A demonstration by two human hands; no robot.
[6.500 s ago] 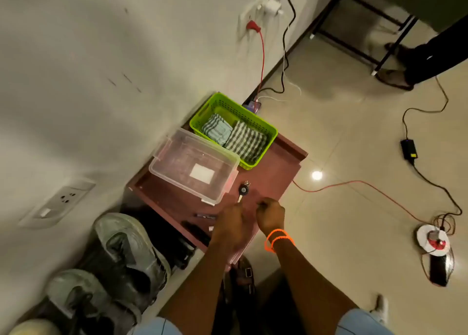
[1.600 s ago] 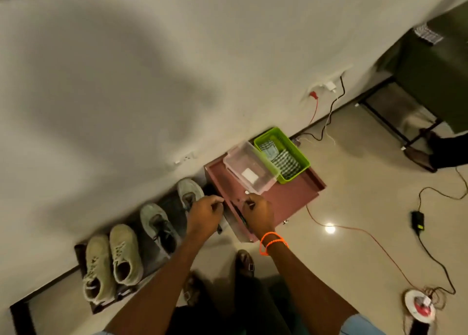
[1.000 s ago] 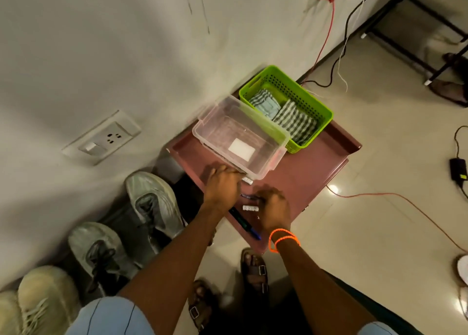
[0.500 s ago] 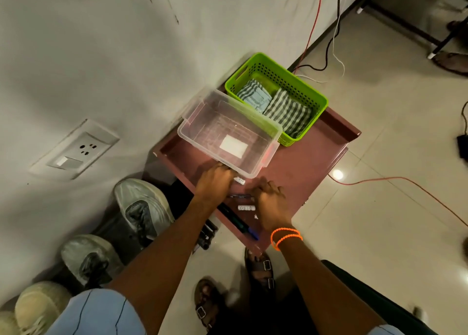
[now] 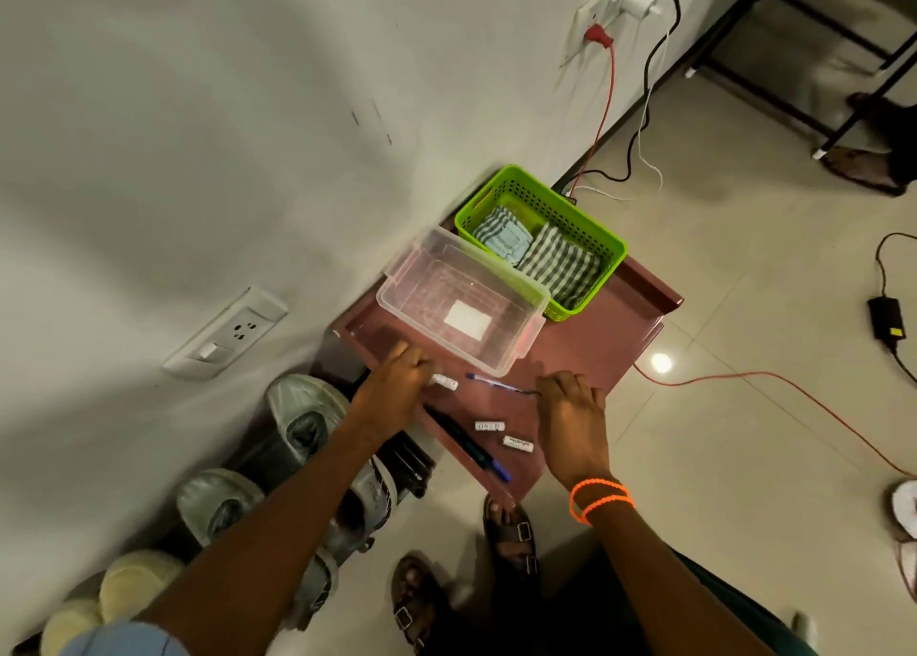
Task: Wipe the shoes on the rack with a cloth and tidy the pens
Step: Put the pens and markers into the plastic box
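Blue pen (image 5: 498, 385) lies on table (image 5: 585, 352), just near of clear bin (image 5: 461, 308). Right hand (image 5: 570, 417) grip pinches its right end, seemingly; left hand (image 5: 397, 387) grip curls on white cap (image 5: 444, 382). Lift level, drop into bin; dark pens (image 5: 466, 444) next.

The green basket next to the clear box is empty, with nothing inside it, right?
Not quite. The green basket does sit next to the clear box, but it is not empty: the head view shows folded checked cloths lying inside it. The clear box holds no pens or cloths; only a white label shows at its bottom.
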